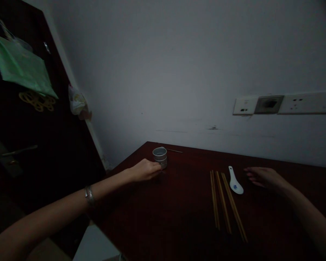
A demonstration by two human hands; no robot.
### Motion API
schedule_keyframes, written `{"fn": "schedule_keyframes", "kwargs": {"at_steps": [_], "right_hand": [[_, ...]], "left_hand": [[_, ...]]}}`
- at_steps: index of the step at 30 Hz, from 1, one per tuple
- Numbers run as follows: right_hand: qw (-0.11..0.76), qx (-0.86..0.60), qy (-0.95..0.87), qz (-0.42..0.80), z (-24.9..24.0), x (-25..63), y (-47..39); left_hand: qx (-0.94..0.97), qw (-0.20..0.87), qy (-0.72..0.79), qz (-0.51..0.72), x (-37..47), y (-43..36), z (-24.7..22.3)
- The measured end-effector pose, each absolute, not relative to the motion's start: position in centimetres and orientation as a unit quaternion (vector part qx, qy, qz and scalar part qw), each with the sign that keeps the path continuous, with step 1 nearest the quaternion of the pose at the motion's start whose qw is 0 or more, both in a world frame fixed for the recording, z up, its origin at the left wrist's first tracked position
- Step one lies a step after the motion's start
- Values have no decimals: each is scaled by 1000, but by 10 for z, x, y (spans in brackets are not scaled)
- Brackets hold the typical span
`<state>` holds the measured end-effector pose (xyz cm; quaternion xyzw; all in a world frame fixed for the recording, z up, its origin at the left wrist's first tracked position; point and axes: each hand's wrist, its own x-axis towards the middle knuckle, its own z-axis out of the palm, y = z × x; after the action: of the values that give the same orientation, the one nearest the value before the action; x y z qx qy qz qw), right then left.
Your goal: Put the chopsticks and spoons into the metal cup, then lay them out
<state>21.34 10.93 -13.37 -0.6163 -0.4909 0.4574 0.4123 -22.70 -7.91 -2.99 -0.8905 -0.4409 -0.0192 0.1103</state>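
Observation:
My left hand (146, 169) is at the left of the dark tabletop (168, 210), its fingers bent together. Their tips meet the lower front of a small metal cup (160, 155), which stands upright. Whether they grip the cup or something small beside it is hidden. My right hand (264, 178) lies low over the table on the right, fingers apart and holding nothing. Just left of it is a white soup spoon (235, 183) with a blue mark in its bowl. Several wooden chopsticks (223, 203) lie in pairs left of the spoon.
Behind the cup lies a thin metal utensil (174, 150), partly hidden. A pale wall (179, 72) with sockets (293, 104) borders the table's back edge. At left is a dark door (65, 152) with a handle (20, 150) and a hanging green cloth or bag (24, 65).

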Motion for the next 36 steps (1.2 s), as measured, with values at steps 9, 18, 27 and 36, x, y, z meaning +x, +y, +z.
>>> {"fn": "schedule_keyframes", "kwargs": {"at_steps": [9, 18, 27, 36], "right_hand": [[394, -458, -632, 485, -32, 156, 58], [376, -311, -777, 399, 22, 130, -13], [426, -336, -744, 391, 14, 146, 16], [533, -481, -456, 526, -57, 200, 86]], "left_hand": [[-862, -122, -413, -267, -120, -71, -12], [-795, -296, -381, -368, -55, -24, -14], [-749, -416, -353, -376, -23, 2, -17], [-573, -489, -433, -496, -39, 59, -73]]}}
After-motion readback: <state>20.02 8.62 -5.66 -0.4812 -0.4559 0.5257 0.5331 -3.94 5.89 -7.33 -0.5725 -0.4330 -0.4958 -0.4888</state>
